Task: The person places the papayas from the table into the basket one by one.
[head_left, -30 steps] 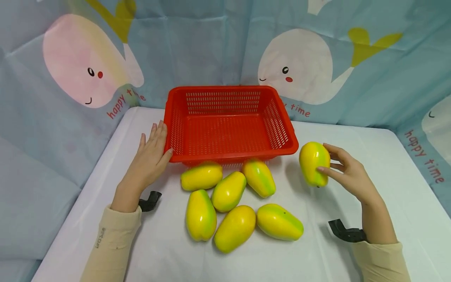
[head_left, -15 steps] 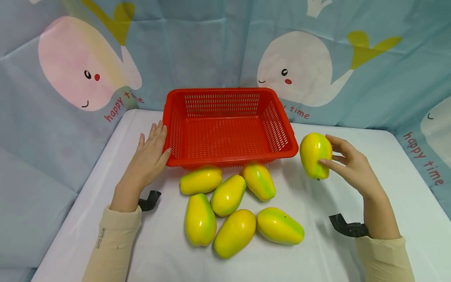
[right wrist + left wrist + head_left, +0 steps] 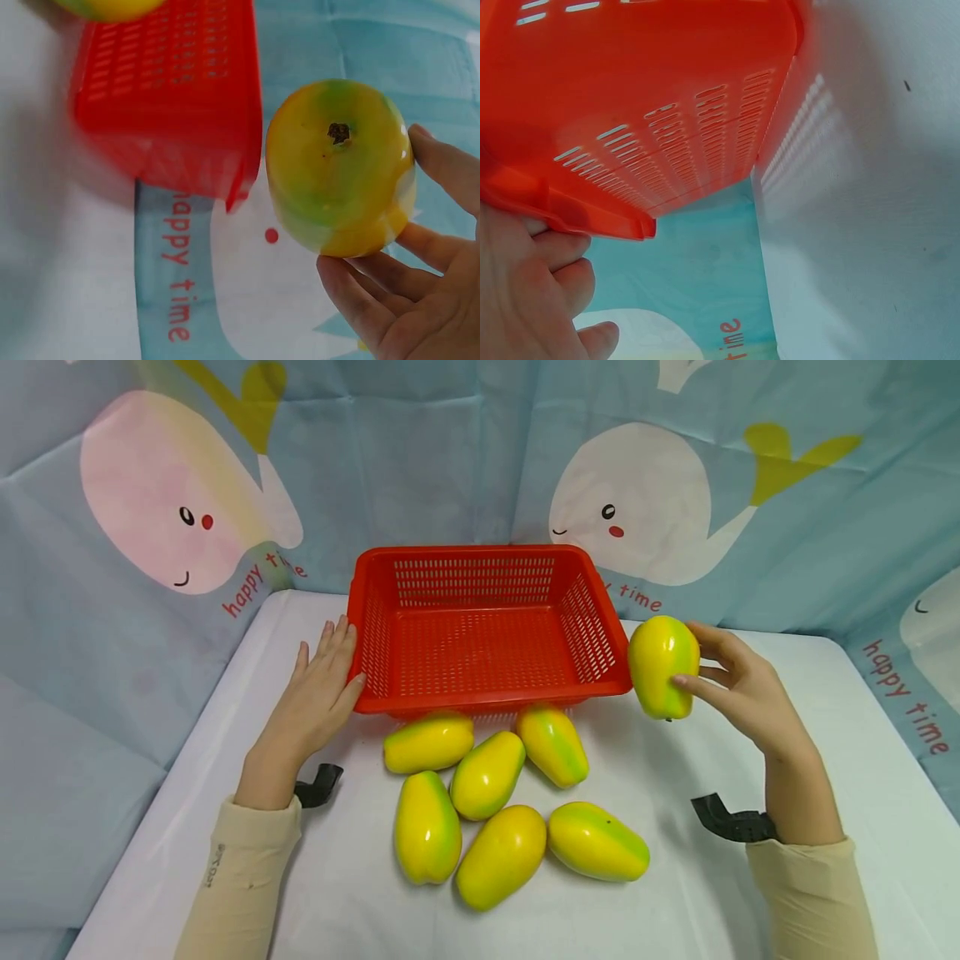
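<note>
The white-covered, rectangular counter (image 3: 570,914) has rounded far corners. A red, slot-walled, rectangular plastic basket (image 3: 480,702) stands by the far edge, closer to the left corner than the right. On its near side lie six glossy yellow-green oval fruits (image 3: 487,776): two beside the basket, one mid-cluster, three closer to the near edge.

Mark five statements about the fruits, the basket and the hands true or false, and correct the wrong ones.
1. The right hand holds a yellow-green fruit. True.
2. That fruit is inside the basket. False: it is outside the red basket, by its right side in the head view.
3. The left hand touches the basket's rim. True.
4. Four other fruits lie on the table. False: six loose fruits lie on the white table.
5. The held fruit is off the table. True.
</note>
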The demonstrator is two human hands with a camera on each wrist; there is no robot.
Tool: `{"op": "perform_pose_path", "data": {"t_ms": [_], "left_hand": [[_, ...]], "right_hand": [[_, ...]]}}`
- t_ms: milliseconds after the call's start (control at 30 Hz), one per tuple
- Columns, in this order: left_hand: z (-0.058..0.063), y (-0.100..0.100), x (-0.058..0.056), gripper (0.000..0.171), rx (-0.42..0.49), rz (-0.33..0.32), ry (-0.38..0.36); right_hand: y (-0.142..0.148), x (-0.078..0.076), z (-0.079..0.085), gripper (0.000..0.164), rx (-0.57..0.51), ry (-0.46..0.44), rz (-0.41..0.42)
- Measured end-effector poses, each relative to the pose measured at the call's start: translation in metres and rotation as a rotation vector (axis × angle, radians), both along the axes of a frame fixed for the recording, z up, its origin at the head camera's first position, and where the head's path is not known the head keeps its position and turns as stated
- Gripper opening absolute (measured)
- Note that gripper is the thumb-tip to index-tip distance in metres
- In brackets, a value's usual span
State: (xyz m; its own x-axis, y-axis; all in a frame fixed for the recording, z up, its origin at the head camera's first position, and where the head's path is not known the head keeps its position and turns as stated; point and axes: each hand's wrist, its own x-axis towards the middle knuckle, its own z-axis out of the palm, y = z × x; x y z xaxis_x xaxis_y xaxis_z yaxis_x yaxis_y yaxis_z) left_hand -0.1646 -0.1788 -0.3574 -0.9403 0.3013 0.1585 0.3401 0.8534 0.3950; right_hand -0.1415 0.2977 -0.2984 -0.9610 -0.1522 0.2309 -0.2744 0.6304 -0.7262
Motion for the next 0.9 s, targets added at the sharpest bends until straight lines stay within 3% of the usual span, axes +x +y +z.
{"op": "perform_pose_path", "data": {"t_ms": [500,900], "left_hand": [[0.0,0.0,-0.001,0.063,0.023,-0.003,0.014],[0.0,0.0,0.0,0.062,0.018,0.001,0.021]], "right_hand": [[-0.041,-0.031,0.015,0.059,-0.148,-0.006,0.127],[-0.078,-0.054,0.016,0.06,-0.141,-0.046,0.144]]}}
